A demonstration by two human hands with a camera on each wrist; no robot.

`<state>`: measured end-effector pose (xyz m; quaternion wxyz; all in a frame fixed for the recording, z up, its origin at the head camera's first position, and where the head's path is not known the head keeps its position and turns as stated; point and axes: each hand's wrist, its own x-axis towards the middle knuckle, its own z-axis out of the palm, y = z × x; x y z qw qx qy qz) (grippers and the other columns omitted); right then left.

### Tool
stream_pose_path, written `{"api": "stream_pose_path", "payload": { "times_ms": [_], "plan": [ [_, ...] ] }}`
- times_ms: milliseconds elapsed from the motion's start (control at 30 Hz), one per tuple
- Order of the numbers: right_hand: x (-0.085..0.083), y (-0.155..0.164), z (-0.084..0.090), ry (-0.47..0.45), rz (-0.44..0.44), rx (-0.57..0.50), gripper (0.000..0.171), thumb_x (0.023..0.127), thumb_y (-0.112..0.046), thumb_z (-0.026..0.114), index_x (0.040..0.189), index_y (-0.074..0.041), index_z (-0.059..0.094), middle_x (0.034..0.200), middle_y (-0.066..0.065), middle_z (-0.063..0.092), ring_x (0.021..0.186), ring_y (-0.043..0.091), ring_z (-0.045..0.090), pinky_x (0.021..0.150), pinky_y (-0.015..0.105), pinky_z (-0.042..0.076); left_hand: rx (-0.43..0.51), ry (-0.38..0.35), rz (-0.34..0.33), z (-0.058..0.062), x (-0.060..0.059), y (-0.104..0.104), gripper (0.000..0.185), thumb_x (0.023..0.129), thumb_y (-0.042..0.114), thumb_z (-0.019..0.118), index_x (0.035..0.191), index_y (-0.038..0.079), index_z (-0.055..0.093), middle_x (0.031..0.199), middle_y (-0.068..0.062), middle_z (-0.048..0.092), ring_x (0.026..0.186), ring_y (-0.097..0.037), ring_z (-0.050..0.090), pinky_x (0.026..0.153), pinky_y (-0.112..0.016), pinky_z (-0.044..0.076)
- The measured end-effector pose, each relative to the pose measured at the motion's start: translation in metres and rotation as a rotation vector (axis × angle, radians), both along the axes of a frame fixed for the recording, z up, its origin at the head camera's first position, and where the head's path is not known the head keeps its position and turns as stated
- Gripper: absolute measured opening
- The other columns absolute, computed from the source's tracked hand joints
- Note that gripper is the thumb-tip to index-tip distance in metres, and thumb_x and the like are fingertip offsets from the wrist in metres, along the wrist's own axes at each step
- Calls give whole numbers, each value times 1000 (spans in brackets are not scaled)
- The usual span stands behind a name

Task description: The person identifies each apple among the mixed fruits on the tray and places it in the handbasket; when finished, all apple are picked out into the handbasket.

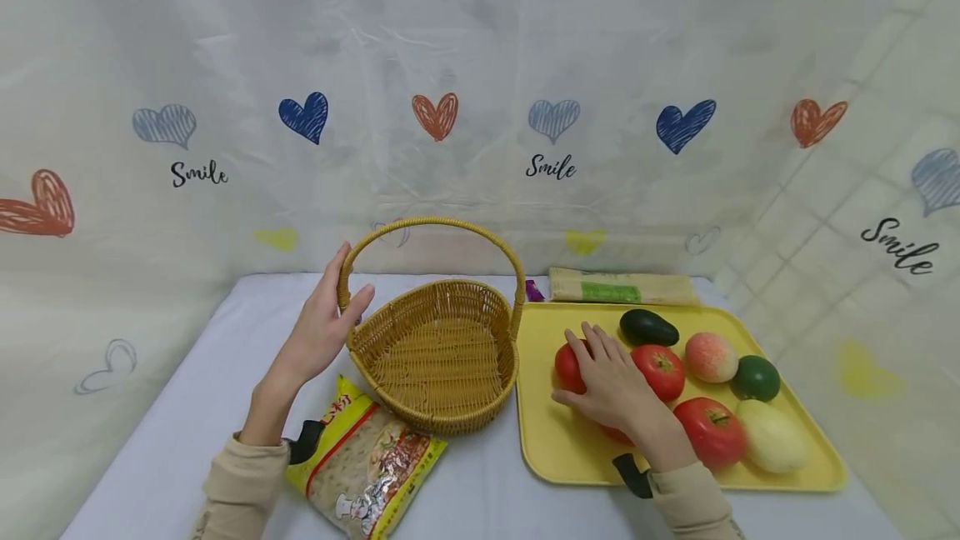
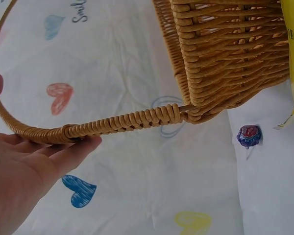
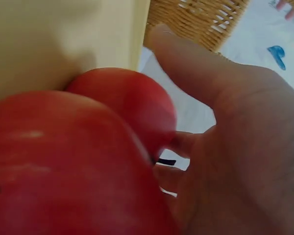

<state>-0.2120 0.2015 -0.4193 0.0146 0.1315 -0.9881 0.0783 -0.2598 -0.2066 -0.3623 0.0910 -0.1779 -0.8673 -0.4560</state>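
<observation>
My left hand [image 1: 325,327] is at the left side of the arched handle [image 1: 435,222] of a woven basket [image 1: 442,357]. Its nearly straight fingers rest against the handle, with the thumb apart from them. Nothing lies inside the basket. Over the left part of a yellow tray [image 1: 543,440], my right hand [image 1: 611,386] reaches with spread fingers across a round red fruit [image 1: 568,367]. In the right wrist view, the fingers pass behind this red fruit [image 3: 130,105] and the thumb stands away from it. Another red fruit [image 1: 617,434] is mostly hidden below that hand.
The tray also bears red apples [image 1: 711,433], an avocado-like dark fruit [image 1: 648,327], a peach [image 1: 711,357], a green fruit [image 1: 756,378] and a pale yellow fruit [image 1: 772,437]. A yellow food bag [image 1: 367,469] lies before the basket; a long packet [image 1: 622,287] lies behind the tray.
</observation>
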Motion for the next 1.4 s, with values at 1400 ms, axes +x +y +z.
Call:
{"api": "stream_pose_path", "payload": {
  "times_ms": [1400],
  "plan": [
    [15,-56,70,38,201,-44,75,85,-39,84,148,-13,52,141,14,57,122,32,59,88,50,60,20,-18,-22,-1,0,2,79,109,46,46,166,28,-5,175,-4,2,162,-35,8,125,-65,21]
  ]
}}
